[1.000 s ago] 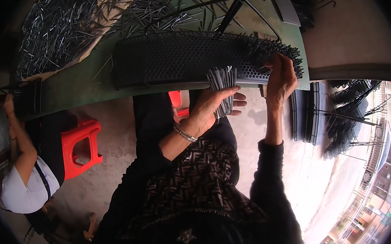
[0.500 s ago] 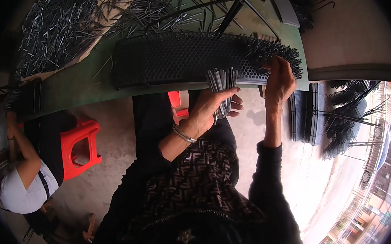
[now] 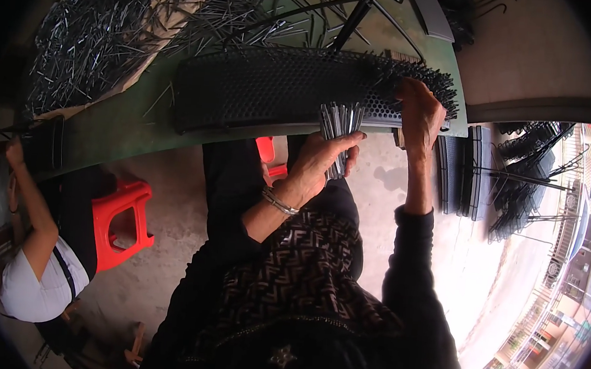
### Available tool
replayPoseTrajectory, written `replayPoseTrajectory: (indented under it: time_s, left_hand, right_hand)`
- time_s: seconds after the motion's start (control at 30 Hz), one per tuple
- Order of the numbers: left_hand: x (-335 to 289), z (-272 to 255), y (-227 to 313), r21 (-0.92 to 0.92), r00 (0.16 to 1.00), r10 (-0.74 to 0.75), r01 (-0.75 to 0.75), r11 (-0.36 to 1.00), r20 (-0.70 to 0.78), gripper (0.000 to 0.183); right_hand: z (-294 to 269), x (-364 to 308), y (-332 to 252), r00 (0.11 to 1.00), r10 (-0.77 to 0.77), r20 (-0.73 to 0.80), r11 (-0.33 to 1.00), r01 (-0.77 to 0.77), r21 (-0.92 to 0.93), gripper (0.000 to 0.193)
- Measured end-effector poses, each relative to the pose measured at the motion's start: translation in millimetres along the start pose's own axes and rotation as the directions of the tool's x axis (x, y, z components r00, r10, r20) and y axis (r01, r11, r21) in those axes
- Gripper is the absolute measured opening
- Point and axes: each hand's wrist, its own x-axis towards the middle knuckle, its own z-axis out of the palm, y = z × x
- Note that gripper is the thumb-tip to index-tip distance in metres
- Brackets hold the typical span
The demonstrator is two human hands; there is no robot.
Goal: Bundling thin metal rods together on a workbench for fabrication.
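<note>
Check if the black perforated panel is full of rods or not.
Partly full: dark rods crowd the right end of the black perforated panel, near the right hand, while bare holes show across its middle.

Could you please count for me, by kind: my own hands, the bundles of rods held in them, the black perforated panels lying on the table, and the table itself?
Left hand and right hand: 2
Bundle of dark rods: 1
Black perforated panel: 1
Green table: 1
Total: 5
</note>
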Motion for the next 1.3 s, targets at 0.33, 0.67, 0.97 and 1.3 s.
replayPoseTrajectory:
  time_s: [0.33, 0.67, 0.97, 1.3]
  left_hand:
    - [-2.8, 1.2, -1.2, -0.045, 0.999, -0.011, 0.012, 0.999, 0.032, 0.023]
    - [-9.0, 6.3, 5.7, 0.017, 0.998, -0.059, 0.059, 0.998, -0.016, 0.026]
    - [-11.2, 13.6, 4.6, 0.097, 1.000, 0.010, -0.009, 0.995, -0.003, 0.024]
    - [-4.5, 10.3, -3.5, 0.083, 0.999, 0.029, -0.027, 0.996, -0.029, 0.020]
  right_hand:
    - [11.5, -10.9, 0.0, 0.972, -0.209, -0.110, 0.935, 0.166, -0.315, 0.017]
    - [-19.8, -43.1, -38.6, 0.876, 0.101, 0.472, 0.880, -0.300, 0.367, 0.033]
    - [-19.8, -57.7, -36.8, 0.872, 0.101, 0.478, 0.817, -0.347, 0.461, 0.015]
    - [-24.6, -60.6, -34.1, 0.855, 0.127, 0.503, 0.732, -0.423, 0.534, 0.011]
